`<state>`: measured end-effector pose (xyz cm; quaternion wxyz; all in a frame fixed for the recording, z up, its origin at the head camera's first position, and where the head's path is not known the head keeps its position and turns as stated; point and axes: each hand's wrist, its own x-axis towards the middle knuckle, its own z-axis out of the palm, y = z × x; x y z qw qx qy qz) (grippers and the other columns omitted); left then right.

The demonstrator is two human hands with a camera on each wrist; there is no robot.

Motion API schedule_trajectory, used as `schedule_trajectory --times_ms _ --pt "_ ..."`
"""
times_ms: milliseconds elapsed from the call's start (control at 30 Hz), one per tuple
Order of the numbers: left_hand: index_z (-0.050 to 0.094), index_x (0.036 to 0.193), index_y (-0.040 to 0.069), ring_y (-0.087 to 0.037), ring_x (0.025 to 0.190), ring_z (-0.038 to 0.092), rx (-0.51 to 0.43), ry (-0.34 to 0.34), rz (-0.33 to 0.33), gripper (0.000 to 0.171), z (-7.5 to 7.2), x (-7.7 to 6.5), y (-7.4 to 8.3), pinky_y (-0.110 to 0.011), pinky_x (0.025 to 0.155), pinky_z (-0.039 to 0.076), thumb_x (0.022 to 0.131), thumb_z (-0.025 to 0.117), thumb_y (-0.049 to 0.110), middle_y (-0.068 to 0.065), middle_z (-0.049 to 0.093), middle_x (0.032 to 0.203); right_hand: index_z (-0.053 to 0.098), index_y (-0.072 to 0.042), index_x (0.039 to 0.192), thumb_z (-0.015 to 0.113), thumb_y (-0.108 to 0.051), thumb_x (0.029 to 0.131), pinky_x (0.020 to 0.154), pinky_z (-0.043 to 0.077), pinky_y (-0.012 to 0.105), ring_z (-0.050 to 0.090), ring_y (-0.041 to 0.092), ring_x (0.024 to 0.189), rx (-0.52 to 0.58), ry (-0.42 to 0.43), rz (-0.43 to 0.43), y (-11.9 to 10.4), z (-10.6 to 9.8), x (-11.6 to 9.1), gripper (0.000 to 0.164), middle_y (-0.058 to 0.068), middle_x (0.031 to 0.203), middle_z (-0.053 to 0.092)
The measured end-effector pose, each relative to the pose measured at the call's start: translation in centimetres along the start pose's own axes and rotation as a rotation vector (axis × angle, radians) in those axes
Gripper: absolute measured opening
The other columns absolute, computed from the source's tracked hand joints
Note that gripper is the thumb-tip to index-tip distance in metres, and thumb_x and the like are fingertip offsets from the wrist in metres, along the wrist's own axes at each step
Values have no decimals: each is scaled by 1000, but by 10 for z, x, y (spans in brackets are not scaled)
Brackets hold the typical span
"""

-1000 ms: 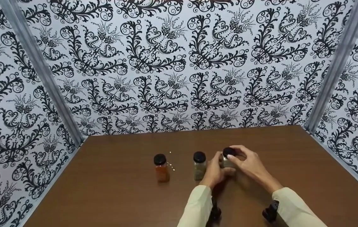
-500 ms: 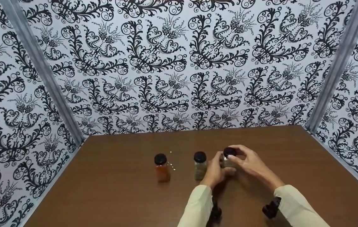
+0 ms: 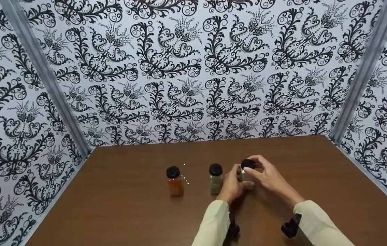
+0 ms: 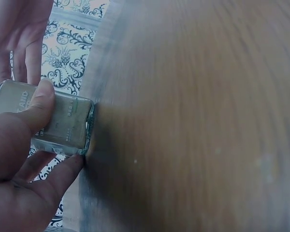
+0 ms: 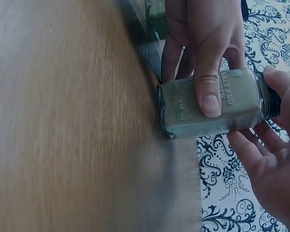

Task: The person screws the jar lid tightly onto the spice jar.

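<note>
A square glass spice jar point(image 3: 247, 176) with a black lid point(image 3: 247, 163) and printed white lettering stands upright on the table, right of the middle. My left hand point(image 3: 231, 186) grips its body from the left, the thumb lying across the front, as the right wrist view shows. From the right, my right hand point(image 3: 270, 176) holds the lid between thumb and fingers. In the left wrist view the jar point(image 4: 70, 118) has pale brown-green powder inside, and its base is right at the tabletop.
Just left of my left hand stands a similar jar point(image 3: 216, 184) of greenish powder. Farther left is an orange spice jar point(image 3: 175, 187), with small white specks point(image 3: 186, 180) beside it. The brown table point(image 3: 122, 191) ends at patterned walls point(image 3: 180, 68).
Both hands keep their hold on the same jar. My right hand and wrist have shifted very slightly; the other jars have stayed in place.
</note>
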<state>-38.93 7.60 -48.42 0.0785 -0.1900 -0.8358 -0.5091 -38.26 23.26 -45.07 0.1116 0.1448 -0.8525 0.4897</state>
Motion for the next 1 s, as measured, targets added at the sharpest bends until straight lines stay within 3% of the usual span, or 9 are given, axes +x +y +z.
schedule_trajectory --times_ms 300,500,667,767,867,1000 --pt "59 123 16 -18 101 69 17 25 -27 50 2 -2 -1 -29 85 55 80 85 22 -9 72 112 60 -6 126 72 -22 93 99 52 45 64 33 115 11 68 -23 1 5 -4 38 16 122 67" --pt "54 135 13 -25 110 68 45 44 -41 60 5 -10 6 -36 93 55 83 83 19 -12 71 122 61 -6 128 74 -21 92 97 53 30 64 29 117 52 102 14 0 6 -9 41 15 124 67" --pt "39 150 4 -33 124 62 70 53 -62 79 7 -20 16 -44 104 50 84 81 19 -20 61 138 59 -5 131 75 -20 91 91 52 20 64 32 118 71 91 30 -1 4 -9 45 18 125 67" --pt "34 153 -1 -34 126 60 86 71 -81 86 8 -27 22 -44 106 49 84 81 20 -24 57 141 58 -6 133 76 -22 90 92 54 26 65 33 117 44 89 38 0 3 -10 50 19 125 67" --pt "33 152 -5 -35 125 61 93 83 -94 86 8 -33 28 -44 105 50 84 81 18 -27 57 140 55 -7 137 77 -26 89 100 53 39 63 34 119 9 88 46 0 1 -12 55 18 128 66" --pt "39 150 -2 -36 129 58 101 56 -148 79 3 -46 36 -46 107 48 86 79 19 -23 56 142 53 -6 140 76 -33 89 108 44 52 59 35 126 -47 96 44 0 -4 -16 62 18 134 63"
